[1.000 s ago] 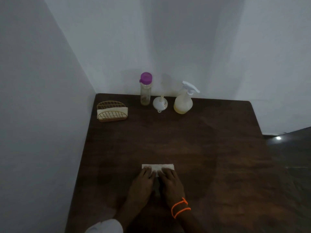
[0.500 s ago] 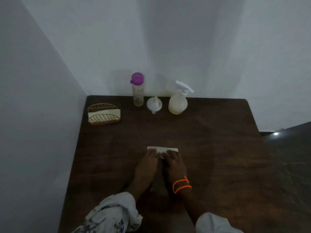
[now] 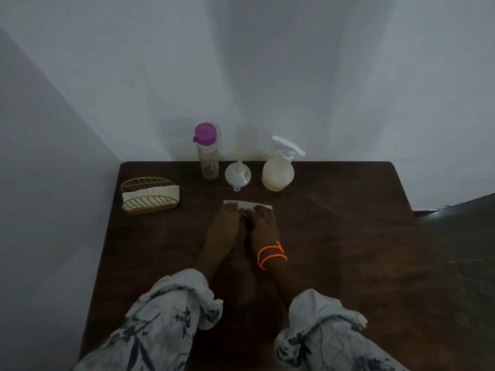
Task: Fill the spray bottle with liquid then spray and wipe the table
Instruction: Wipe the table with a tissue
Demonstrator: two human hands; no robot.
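A folded white tissue (image 3: 247, 204) lies flat on the dark wooden table (image 3: 334, 250). My left hand (image 3: 224, 225) and my right hand (image 3: 263, 226) press on it side by side with flat fingers, covering its near part. Just beyond the tissue, along the back edge, stand a white spray bottle (image 3: 278, 169) holding pale yellow liquid, a white funnel (image 3: 237, 174) and a clear bottle with a purple cap (image 3: 206, 152), which looks almost empty.
A gold wire holder with white tissues (image 3: 149, 195) stands at the back left of the table. White walls close off the back and left. The table's right edge borders a dark floor (image 3: 455, 223).
Both hands have slid the tissue away from me across the table, from its middle to just short of the funnel and spray bottle.
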